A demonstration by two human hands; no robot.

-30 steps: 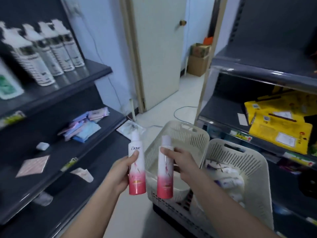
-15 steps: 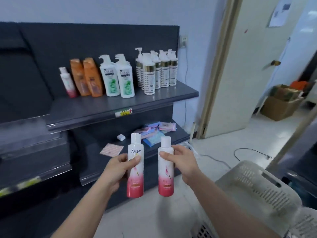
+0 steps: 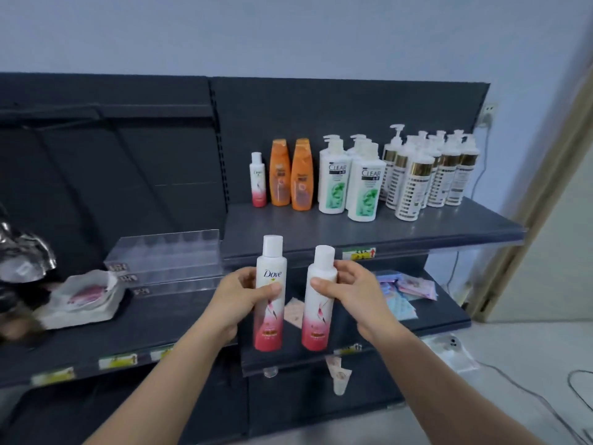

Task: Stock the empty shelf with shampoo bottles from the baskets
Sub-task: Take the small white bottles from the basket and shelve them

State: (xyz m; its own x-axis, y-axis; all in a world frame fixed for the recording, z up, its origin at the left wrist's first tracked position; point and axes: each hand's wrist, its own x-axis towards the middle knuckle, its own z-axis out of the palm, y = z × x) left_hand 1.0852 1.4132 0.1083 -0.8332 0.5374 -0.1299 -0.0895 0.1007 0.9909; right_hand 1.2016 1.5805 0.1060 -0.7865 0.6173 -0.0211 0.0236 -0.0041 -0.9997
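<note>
My left hand [image 3: 236,295] grips a white-and-pink Dove bottle [image 3: 270,313] upright, label facing me. My right hand [image 3: 354,292] grips a second pink-and-white bottle [image 3: 317,316] of the same kind beside it. Both bottles are held in front of and below the dark upper shelf [image 3: 321,234]. On that shelf stand a small Dove bottle [image 3: 258,179], two orange bottles [image 3: 290,175], white Clear pump bottles [image 3: 351,184] and several gold-banded pump bottles [image 3: 426,171]. No baskets are in view.
A clear acrylic divider [image 3: 167,252] sits on the left shelf section. The lower shelf [image 3: 160,332] holds a white tray with sachets [image 3: 85,295], blue and pink packets [image 3: 404,292] and silver foil [image 3: 22,255] at far left. A door frame [image 3: 529,203] and floor cables [image 3: 545,396] lie right.
The view has swung left from the baskets to face the shelf squarely. Both hands have carried the two bottles up closer to the upper shelf's front edge.
</note>
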